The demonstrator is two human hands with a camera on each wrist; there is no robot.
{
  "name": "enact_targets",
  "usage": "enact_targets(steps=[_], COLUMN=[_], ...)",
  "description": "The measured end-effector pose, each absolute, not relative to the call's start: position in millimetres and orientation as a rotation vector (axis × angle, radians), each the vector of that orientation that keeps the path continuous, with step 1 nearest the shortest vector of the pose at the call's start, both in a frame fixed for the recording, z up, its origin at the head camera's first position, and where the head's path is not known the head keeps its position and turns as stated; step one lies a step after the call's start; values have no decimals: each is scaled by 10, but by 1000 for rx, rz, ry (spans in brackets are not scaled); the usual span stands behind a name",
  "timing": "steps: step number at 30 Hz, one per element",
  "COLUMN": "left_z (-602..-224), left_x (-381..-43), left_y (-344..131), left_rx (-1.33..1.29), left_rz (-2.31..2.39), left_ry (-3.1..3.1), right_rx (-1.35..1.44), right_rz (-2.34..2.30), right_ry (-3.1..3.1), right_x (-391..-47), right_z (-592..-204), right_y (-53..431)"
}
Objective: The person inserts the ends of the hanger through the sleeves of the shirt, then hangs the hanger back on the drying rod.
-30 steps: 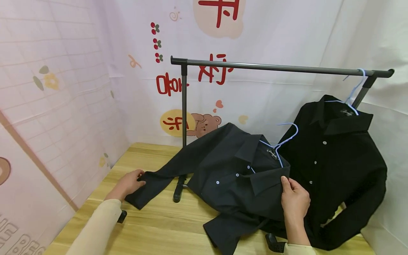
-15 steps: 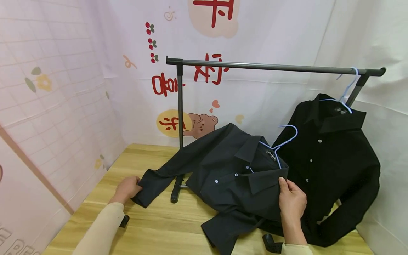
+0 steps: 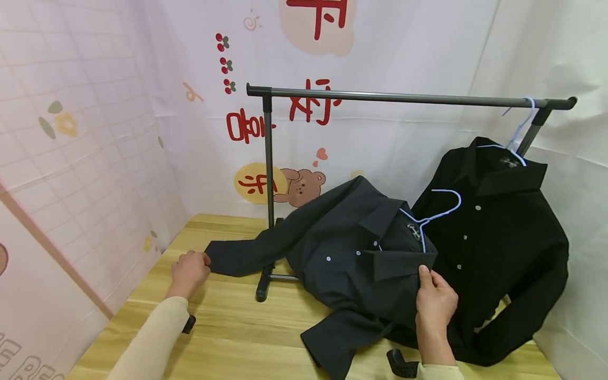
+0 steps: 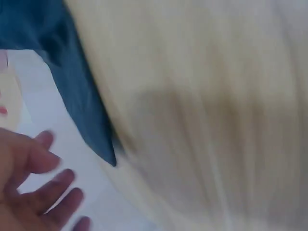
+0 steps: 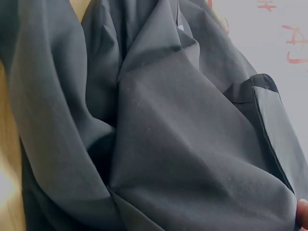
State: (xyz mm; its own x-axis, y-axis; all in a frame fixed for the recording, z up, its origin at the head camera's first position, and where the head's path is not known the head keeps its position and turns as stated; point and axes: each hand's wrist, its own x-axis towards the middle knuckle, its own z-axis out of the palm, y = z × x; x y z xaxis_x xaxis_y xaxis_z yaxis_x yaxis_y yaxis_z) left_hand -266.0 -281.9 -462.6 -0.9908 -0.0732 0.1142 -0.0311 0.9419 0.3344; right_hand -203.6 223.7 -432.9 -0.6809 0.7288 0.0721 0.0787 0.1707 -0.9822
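A black button-up shirt (image 3: 342, 274) on a pale blue hanger (image 3: 442, 211) leans over the table, its body slumped in folds. My right hand (image 3: 436, 303) pinches it at the collar edge, thumb in front; in the right wrist view just a fingertip (image 5: 302, 211) shows beside the grey-looking cloth (image 5: 163, 130). The shirt's sleeve (image 3: 237, 257) stretches left, and my left hand (image 3: 189, 272) is right at its cuff. In the left wrist view the left hand's fingers (image 4: 53, 192) are spread and loosely bent, apart from the sleeve's tip (image 4: 103, 144).
A dark metal rack (image 3: 389, 98) stands on the wooden table (image 3: 228, 327), with its left foot (image 3: 262, 290) beneath the sleeve. At its right end another black shirt (image 3: 503, 237) hangs from a blue hanger (image 3: 521, 124), behind the first. A printed curtain (image 3: 190, 158) closes off the back.
The sleeve's cuff has swung up and straightened out to the left, with my left hand at its end. The hanger and collar have shifted slightly right; my right hand keeps its pinch.
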Motion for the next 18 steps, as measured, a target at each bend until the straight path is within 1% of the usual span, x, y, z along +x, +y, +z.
enact_targets(steps=[3, 6, 13, 15, 18], left_z=[-4709, -4734, -4726, -4719, -4726], left_x=[-2668, -2709, -2808, -2849, -2935], left_y=[-2568, -2212, -1408, -1250, -1096], left_rx=[28, -78, -388, -400, -294], left_rz=[-612, -778, -1136, -1228, -1357], left_ry=[-2868, -2776, -2914, -2953, -2963], right_rx=[-756, -776, -795, -796, -801], right_rz=[1552, 1558, 1595, 1613, 1608], right_ry=[-1892, -1877, -1905, -1895, -1893], right_x=[-2030, -2028, -2038, -2041, -2048], right_z=[-4337, -4333, -4352, -4362, -4366], right_y=[2199, 2180, 2181, 2183, 2170])
